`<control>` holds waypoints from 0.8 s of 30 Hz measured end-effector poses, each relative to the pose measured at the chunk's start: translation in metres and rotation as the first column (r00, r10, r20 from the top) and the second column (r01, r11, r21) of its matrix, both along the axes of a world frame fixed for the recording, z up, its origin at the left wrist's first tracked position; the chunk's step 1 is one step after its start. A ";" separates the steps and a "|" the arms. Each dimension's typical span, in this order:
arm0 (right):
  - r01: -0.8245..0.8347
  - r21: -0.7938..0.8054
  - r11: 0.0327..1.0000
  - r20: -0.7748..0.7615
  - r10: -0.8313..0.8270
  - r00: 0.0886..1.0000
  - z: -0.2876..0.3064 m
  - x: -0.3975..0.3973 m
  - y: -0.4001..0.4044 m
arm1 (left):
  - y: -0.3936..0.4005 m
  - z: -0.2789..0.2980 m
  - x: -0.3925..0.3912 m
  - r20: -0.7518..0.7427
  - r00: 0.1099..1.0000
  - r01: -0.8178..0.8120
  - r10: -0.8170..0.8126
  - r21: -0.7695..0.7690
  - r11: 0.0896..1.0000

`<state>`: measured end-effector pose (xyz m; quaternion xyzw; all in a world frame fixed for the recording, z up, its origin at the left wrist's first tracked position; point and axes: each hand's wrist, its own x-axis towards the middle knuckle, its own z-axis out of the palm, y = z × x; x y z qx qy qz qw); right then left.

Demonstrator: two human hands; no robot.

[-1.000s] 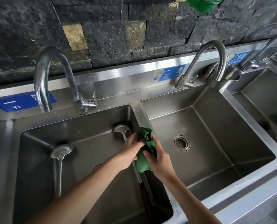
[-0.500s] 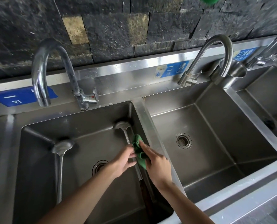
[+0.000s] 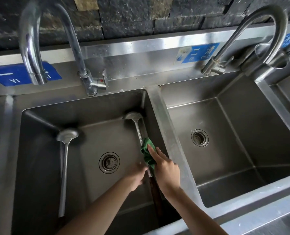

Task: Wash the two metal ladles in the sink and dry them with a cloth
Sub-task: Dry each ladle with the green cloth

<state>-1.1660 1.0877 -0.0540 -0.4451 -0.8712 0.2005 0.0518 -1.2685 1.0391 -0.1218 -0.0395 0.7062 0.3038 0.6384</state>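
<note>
Left basin [image 3: 39, 116], dry, taps not running; step judged to be wiping the ladle at 3 o'clock [image 3: 137, 126], bowl at the far corner, shaft along the divider wall; right hand [image 3: 164, 168] pressed the green cloth [image 3: 146, 150] round the shaft, fingers curled on it; left hand [image 3: 135, 175] blurred at the handle just beside, grip could not be told; second ladle [image 3: 65, 150] lay untouched at 9 o'clock, well apart; next move probably a stroke of the cloth toward the bowl, with the handle held steady.

Dark stone wall [image 3: 127, 17], steel backsplash [image 3: 141, 46]
</note>
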 end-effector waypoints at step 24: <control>-0.033 -0.323 0.946 -0.204 -0.036 0.978 0.000 -0.022 -0.007 | -0.024 0.060 -0.044 0.081 0.922 -0.378 0.380 -0.037 0.925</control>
